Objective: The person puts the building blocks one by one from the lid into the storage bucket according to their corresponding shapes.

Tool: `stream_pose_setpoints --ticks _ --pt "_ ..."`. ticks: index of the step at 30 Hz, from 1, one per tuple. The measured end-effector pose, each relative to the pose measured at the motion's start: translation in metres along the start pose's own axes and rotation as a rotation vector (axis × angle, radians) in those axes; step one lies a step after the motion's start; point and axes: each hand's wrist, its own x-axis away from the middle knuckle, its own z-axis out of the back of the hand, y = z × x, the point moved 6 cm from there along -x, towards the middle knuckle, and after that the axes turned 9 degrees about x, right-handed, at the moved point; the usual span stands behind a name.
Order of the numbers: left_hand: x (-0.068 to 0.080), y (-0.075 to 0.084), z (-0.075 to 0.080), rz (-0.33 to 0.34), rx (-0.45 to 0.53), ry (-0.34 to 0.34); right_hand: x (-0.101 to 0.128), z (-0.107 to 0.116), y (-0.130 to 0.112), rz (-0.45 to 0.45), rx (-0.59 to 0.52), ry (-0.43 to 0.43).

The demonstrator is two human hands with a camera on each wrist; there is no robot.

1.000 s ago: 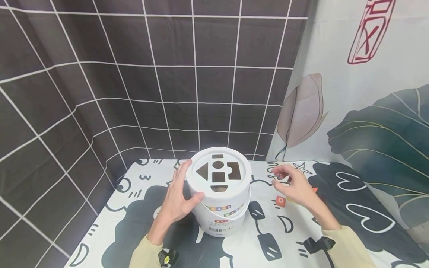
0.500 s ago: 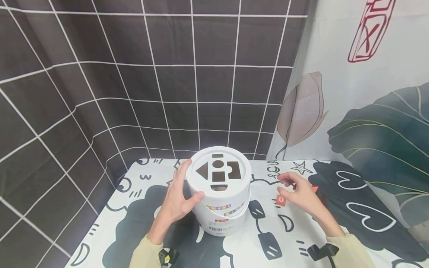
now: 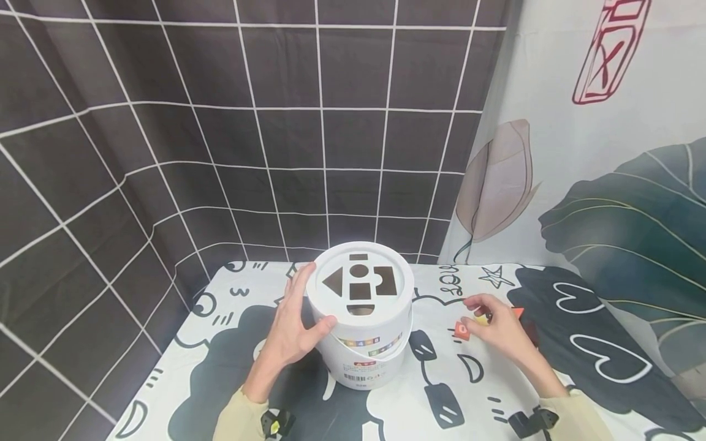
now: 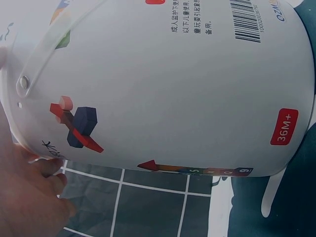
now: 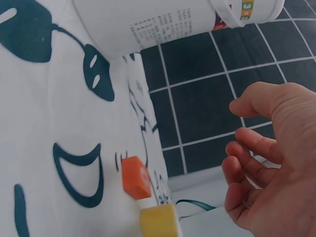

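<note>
Dark grid-patterned cloth hangs behind a table covered in a black-and-white cartoon print; a leaf-print curtain is seen on the right.

A white bucket stands upright near the table's middle, its lid pierced with shape cut-outs. The bucket is gripped by the left hand, fingers along the far side and thumb hooked under the lid rim at the front. This grip is unchanged over the last second.

The right hand has been lowered and drawn away from the bucket toward the blocks lying to its right: an orange block, a yellow block just beside it, and a red piece partly hidden behind the hand. In the right wrist view the fingers are seen loosely curled with nothing between them, poised above the yellow block and apart from it. Judged from this, a block is being reached for but not yet grasped.
</note>
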Motion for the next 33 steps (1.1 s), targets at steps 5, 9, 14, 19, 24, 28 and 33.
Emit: stream_pose_setpoints --ticks 5,9,14,19,24,28,33 --pt "0.001 -0.001 0.0 0.001 -0.002 0.0 0.006 -0.005 0.009 -0.04 -0.002 -0.031" --pt "0.002 0.0 0.0 0.004 -0.002 -0.002 0.01 -0.009 0.015 -0.062 0.015 -0.054" --pt "0.001 -0.001 0.0 -0.002 -0.002 0.001 0.012 -0.012 0.019 -0.069 0.035 -0.053" --pt "0.0 -0.001 0.0 -0.016 -0.002 0.003 0.015 -0.016 0.025 -0.112 0.04 -0.071" --pt "0.001 0.0 -0.001 -0.006 0.0 0.001 0.018 -0.02 0.03 -0.148 0.044 -0.092" --pt "0.001 0.0 0.0 -0.005 0.001 0.003 0.02 -0.023 0.033 -0.15 0.055 -0.087" --pt "0.0 0.0 0.0 -0.008 -0.001 0.006 0.02 -0.025 0.037 -0.149 0.07 -0.073"
